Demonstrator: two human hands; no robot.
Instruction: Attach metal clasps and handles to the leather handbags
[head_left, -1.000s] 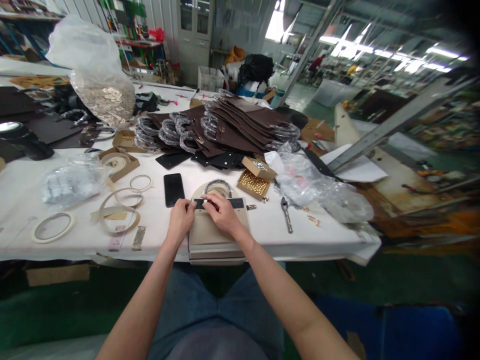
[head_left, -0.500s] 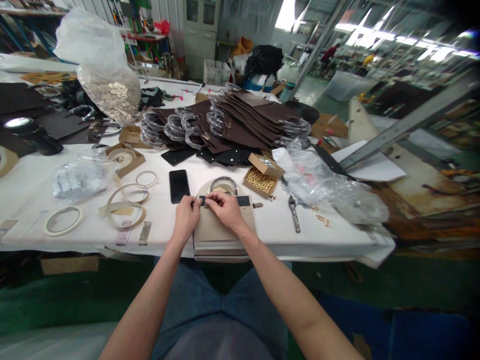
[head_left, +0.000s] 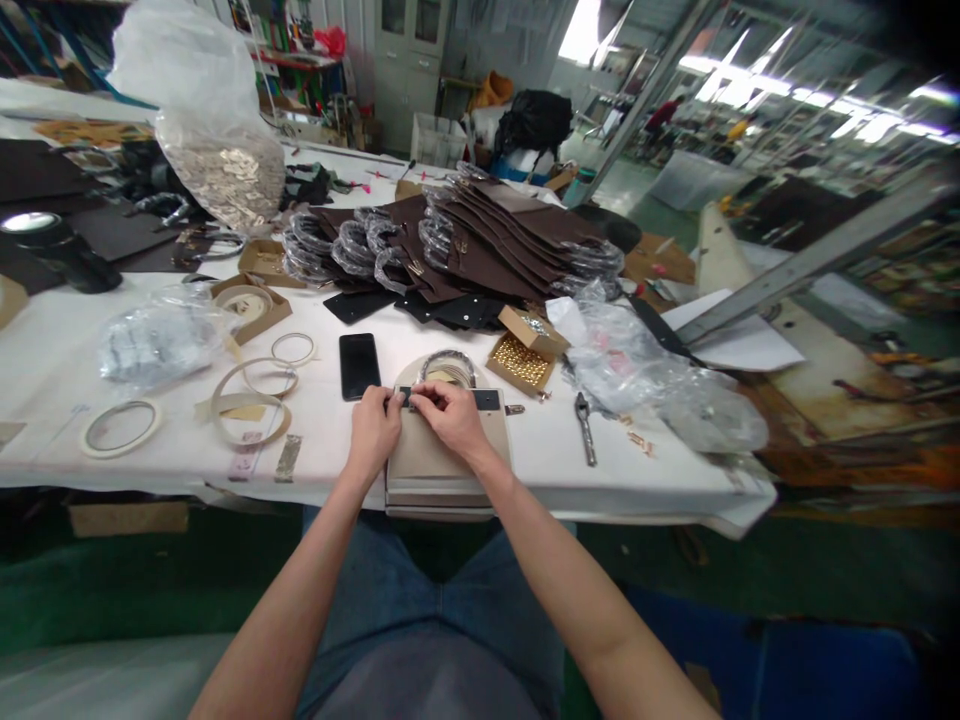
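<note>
A beige bag panel (head_left: pixel 427 460) lies on a stack at the table's front edge, with a dark strip (head_left: pixel 487 399) along its upper edge. Beyond that strip rises a plastic-wrapped handle (head_left: pixel 448 357). My left hand (head_left: pixel 375 428) is closed at the strip's left end, thumb and forefinger gripping the panel's edge. Just beside it, my right hand (head_left: pixel 451 414) pinches at the strip; whatever its fingertips hold is too small to make out. A small metal clasp (head_left: pixel 514 409) sticks out at the panel's right side.
A black phone (head_left: pixel 359 366) lies left of the panel. Tape rolls (head_left: pixel 120 428) are further left. To the right are a box of gold rivets (head_left: pixel 519 362), a punch-like metal tool (head_left: pixel 585 430) and plastic bags (head_left: pixel 660 370). Dark brown bag pieces (head_left: pixel 510 240) are piled behind.
The camera view has shifted slightly. Both hands stay at the dark strip in nearly the same pose; nothing else has visibly moved.
</note>
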